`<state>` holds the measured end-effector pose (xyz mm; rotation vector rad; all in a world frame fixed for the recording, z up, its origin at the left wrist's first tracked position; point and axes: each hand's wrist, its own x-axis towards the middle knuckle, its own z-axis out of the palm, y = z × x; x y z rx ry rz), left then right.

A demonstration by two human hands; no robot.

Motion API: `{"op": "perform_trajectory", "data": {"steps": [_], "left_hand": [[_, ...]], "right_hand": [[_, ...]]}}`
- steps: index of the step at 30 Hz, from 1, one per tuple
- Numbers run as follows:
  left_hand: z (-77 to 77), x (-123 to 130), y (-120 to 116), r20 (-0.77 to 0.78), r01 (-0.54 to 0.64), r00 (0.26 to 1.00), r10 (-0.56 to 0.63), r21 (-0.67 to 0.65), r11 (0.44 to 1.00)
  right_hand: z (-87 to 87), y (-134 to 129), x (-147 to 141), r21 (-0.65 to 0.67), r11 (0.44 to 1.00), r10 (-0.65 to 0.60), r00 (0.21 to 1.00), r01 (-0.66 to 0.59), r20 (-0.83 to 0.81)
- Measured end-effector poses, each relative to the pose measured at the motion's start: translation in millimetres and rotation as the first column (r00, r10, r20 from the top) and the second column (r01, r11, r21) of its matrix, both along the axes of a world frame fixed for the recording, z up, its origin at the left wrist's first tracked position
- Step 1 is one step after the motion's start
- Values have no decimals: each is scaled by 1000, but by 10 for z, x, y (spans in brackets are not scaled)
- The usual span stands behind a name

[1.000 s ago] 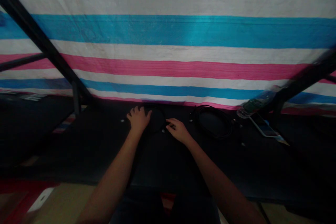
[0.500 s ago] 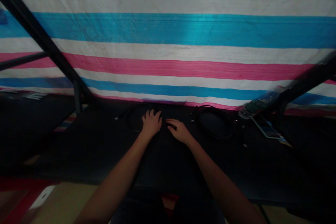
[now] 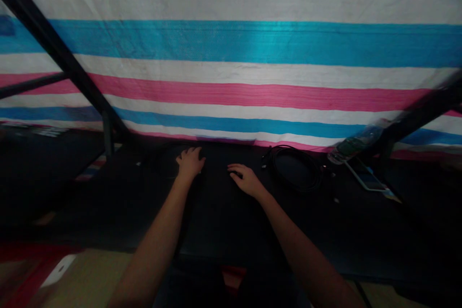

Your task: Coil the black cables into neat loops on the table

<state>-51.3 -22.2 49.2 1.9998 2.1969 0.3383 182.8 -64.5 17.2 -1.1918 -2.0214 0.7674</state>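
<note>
My left hand (image 3: 190,161) rests on the black table (image 3: 224,221) near its far edge, fingers curled down over a thin black cable (image 3: 159,160) that is barely visible against the dark top. A small pale connector (image 3: 138,163) lies at the cable's left end. My right hand (image 3: 246,180) lies a short way to the right, palm down, fingers stretched leftward on the table. It is too dark to tell whether anything is under them.
A coil of black cable (image 3: 296,169) lies right of my right hand. Further right are a lying plastic bottle (image 3: 355,144) and a phone (image 3: 365,176). A pink, white and blue striped tarp (image 3: 231,57) hangs behind the table, crossed by black frame bars (image 3: 65,62).
My left hand slid right, close to my right hand, then back left; the pale connector and cable shifted left with it. My right hand stayed almost in place.
</note>
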Motion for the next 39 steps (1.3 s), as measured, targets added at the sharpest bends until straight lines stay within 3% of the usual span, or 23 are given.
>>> {"op": "perform_trajectory", "data": {"steps": [18, 23, 26, 29, 30, 32, 35, 37, 39], "left_hand": [[79, -54, -22, 9, -58, 998, 58, 4, 998], [87, -54, -30, 7, -96, 995, 95, 17, 995], [81, 30, -42, 28, -94, 995, 92, 111, 989], [53, 187, -54, 128, 5, 991, -41, 268, 963], [37, 250, -61, 181, 64, 975, -126, 313, 947], [-6, 384, -89, 296, 211, 899, -322, 352, 912], [-80, 570, -156, 408, 470, 731, -547, 281, 837], [-120, 655, -197, 411, 583, 667, -622, 232, 779], [-142, 689, -214, 395, 620, 650, -649, 217, 754]], "right_hand": [[20, -14, -5, -6, 1000, 4, 1000, -4, -23], [87, 25, 80, 133, 970, -197, 978, 205, -74], [209, 103, 342, 256, 866, -428, 902, 430, -67], [326, 158, 737, 294, 706, -685, 727, 645, 50], [347, 159, 865, 268, 681, -727, 673, 682, 135], [348, 130, 1067, 148, 711, -690, 642, 687, 335], [286, 37, 1184, -6, 789, -536, 693, 615, 482], [260, -24, 1163, 19, 806, -523, 697, 591, 490], [282, -64, 1113, 76, 796, -555, 675, 600, 486]]}}
